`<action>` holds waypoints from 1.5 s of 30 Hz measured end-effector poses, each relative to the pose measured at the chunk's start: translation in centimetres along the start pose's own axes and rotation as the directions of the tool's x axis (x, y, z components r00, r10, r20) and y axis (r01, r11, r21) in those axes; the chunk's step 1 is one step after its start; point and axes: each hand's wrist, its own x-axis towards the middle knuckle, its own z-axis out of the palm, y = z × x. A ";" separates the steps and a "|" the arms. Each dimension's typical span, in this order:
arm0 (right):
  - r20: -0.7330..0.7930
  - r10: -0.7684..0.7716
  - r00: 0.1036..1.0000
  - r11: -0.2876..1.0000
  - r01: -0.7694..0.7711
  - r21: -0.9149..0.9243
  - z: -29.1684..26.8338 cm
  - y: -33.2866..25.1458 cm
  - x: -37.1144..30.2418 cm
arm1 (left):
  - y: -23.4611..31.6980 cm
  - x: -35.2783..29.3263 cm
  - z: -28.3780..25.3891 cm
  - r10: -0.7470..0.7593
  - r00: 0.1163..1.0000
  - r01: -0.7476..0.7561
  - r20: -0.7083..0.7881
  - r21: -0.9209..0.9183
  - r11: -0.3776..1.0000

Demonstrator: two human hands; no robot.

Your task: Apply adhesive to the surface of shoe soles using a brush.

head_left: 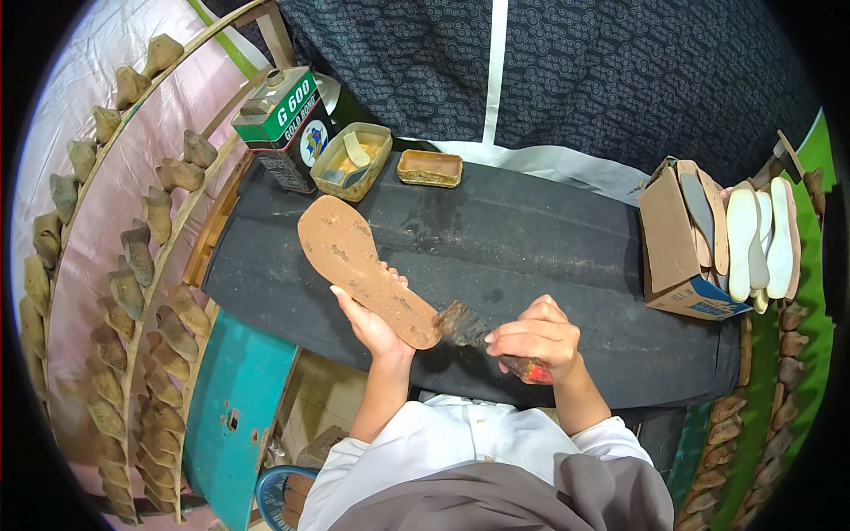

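Observation:
A tan shoe sole with small dark printed marks lies tilted across my left hand, its wide end up and to the left. The thumb grips one edge and fingertips show at the other. My right hand is closed round the handle of a worn paint brush, whose end shows red and yellow below my fingers. The brush's dark, clotted bristles are at the narrow end of the sole; whether they touch it I cannot tell. Both hands are over the near part of the black-covered table.
At the table's far left stand a green and black metal can, a glue-stained plastic tub with a pale scraper inside, and a shallow yellowish dish. A cardboard box of insoles sits far right. Racks of shoe lasts flank the table.

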 end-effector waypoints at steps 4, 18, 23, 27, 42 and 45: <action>-0.009 0.005 1.000 0.988 -0.004 0.153 0.4 -0.4 -0.1 | 0.0 -0.3 0.7 -0.021 0.999 0.021 -0.038 0.004 1.000; -0.078 0.088 0.993 0.996 -0.085 0.033 0.5 0.2 0.1 | 0.6 -0.2 0.0 -0.067 0.997 0.067 -0.035 0.000 0.998; -0.098 0.074 0.992 0.962 -0.046 0.268 0.7 0.3 -0.4 | 0.8 -0.1 -0.3 -0.077 0.997 0.077 0.014 -0.048 0.996; -0.017 0.100 0.995 0.991 -0.098 0.095 0.6 0.5 0.1 | 0.8 -0.2 0.6 -0.037 0.999 0.037 0.018 0.006 0.999; -0.333 0.594 0.732 0.801 -0.576 0.162 2.7 10.8 1.6 | 2.2 0.2 -1.2 -0.104 0.985 0.102 0.141 0.022 0.995; -0.354 0.564 0.746 0.824 -0.532 0.193 4.2 14.4 2.9 | 2.3 0.2 -1.3 -0.129 0.989 0.126 0.079 0.031 0.991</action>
